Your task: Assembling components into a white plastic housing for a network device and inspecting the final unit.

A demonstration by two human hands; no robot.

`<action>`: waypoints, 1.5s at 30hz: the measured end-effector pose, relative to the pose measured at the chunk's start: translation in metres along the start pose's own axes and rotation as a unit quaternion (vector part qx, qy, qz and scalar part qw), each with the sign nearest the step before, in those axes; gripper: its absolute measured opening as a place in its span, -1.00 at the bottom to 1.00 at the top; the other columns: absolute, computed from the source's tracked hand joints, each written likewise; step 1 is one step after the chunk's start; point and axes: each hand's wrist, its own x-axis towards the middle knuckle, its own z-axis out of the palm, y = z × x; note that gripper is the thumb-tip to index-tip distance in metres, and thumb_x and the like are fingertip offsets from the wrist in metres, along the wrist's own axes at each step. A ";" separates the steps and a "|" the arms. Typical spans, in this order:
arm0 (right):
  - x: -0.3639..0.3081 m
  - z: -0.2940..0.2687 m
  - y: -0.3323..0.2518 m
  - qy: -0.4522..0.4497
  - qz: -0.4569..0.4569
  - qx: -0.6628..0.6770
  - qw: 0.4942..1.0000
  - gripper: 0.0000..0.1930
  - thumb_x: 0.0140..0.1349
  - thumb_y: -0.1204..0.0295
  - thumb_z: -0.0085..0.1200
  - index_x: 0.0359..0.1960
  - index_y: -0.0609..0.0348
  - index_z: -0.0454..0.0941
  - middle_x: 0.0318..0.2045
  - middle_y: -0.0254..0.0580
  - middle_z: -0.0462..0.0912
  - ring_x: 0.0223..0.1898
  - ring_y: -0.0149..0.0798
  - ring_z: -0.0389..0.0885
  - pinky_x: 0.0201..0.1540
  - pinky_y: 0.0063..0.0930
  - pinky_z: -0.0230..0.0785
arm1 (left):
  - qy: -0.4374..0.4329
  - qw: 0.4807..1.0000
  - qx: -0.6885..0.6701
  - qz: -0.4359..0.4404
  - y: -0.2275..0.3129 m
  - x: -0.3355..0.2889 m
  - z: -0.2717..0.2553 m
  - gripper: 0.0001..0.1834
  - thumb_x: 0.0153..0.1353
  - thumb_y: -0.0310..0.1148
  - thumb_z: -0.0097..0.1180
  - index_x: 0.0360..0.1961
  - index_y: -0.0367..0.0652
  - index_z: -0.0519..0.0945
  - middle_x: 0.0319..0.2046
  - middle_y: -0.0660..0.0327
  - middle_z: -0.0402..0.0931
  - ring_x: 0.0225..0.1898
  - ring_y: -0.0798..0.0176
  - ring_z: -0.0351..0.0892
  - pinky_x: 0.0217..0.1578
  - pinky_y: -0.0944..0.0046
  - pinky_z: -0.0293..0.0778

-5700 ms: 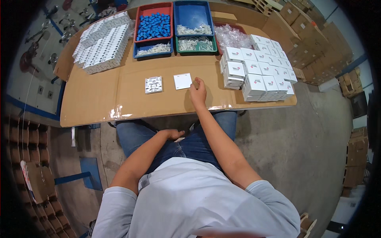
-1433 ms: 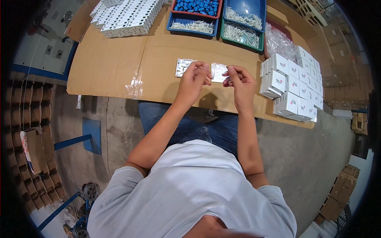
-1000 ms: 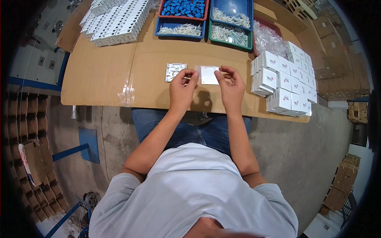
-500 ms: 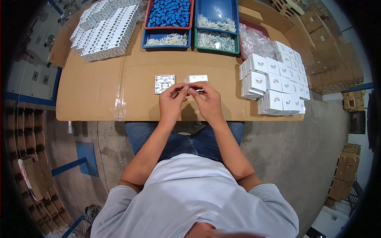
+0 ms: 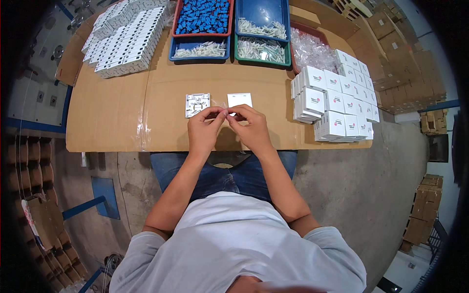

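My left hand (image 5: 204,131) and my right hand (image 5: 250,128) meet fingertip to fingertip above the cardboard-covered table (image 5: 117,112), pinching a small clear plastic piece (image 5: 225,113) between them. Just beyond the fingers lie a white base plate with an open ribbed inside (image 5: 197,104) on the left and a flat white cover (image 5: 240,100) on the right. What exactly the small piece is cannot be made out.
Stacked white boxes (image 5: 337,105) stand at the right. At the back sit a tray of blue parts (image 5: 202,19), trays of white parts (image 5: 261,36), a clear bag heap (image 5: 310,49) and rows of white assembled units (image 5: 124,39). Cardboard boxes (image 5: 400,53) stand behind.
Both hands drew together in front of the two white plates and now pinch a small clear piece; earlier the right hand rested alone on the table with the left in the lap.
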 end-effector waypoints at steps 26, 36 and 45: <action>0.009 0.015 -0.015 0.152 0.143 0.258 0.943 -0.89 0.37 0.59 0.14 -0.12 0.36 0.59 -0.29 -0.25 0.66 -0.29 -0.52 0.61 -0.29 -0.62 0.51 | 0.042 0.948 0.165 0.267 0.003 -0.004 0.014 -0.92 0.21 -0.49 0.28 -0.34 -0.28 0.64 -0.39 0.13 0.57 -0.35 0.19 0.68 -0.31 0.25 0.55; 0.009 0.005 -0.009 0.095 0.105 0.293 0.946 -0.81 0.34 0.69 0.11 -0.03 0.36 0.56 -0.22 -0.19 0.66 -0.15 -0.43 0.65 -0.08 -0.57 0.56 | -0.038 0.915 -0.364 -0.173 0.015 -0.005 0.016 -0.68 0.46 -0.16 0.13 -0.01 -0.19 0.63 -0.20 0.31 0.65 -0.20 0.43 0.60 -0.07 0.31 0.51; 0.008 -0.002 0.000 0.087 0.122 0.280 0.948 -0.82 0.33 0.69 0.14 -0.06 0.34 0.50 -0.22 -0.15 0.66 -0.21 -0.40 0.68 -0.20 -0.54 0.65 | 0.060 0.996 -0.070 -0.012 0.004 0.002 0.010 -0.47 0.28 -0.13 0.36 0.19 -0.15 0.58 0.00 0.21 0.60 -0.01 0.36 0.56 -0.08 0.30 0.52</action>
